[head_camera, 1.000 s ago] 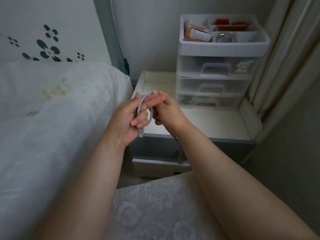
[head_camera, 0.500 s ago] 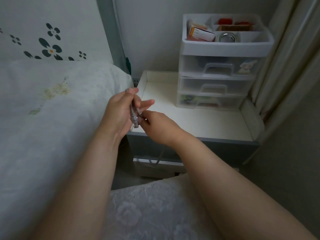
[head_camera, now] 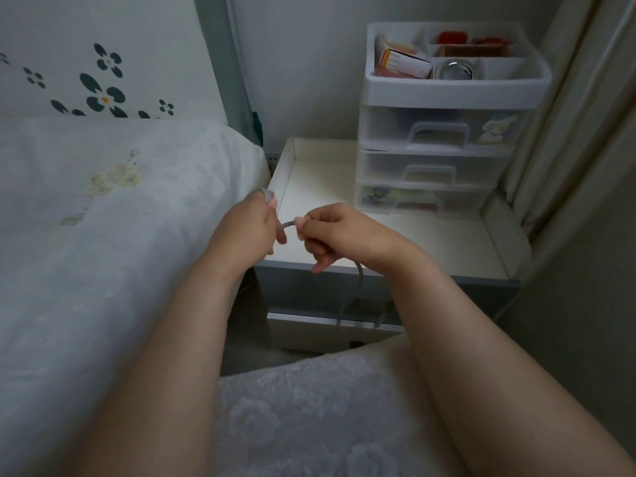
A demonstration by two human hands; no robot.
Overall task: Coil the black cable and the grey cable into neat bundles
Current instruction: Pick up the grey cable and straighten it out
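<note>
The grey cable [head_camera: 288, 224] spans the small gap between my two hands above the near left corner of the bedside table. My left hand [head_camera: 246, 230] grips a small bundle of its loops, and one loop pokes out above the fingers. My right hand [head_camera: 339, 232] pinches the cable between thumb and forefinger. Below that hand the free length hangs down in front of the table and curves back up near its lower drawer. The black cable is not in view.
A white bedside table [head_camera: 447, 242] with a raised rim stands ahead. A plastic drawer unit [head_camera: 444, 132] with small items in its top tray stands at its back. A bed with white bedding [head_camera: 103, 218] is at the left, a curtain [head_camera: 581, 115] at the right.
My right hand has drawn away to the right from the left hand, stretching a short span of grey cable between them. The left hand has turned so its back faces me.
</note>
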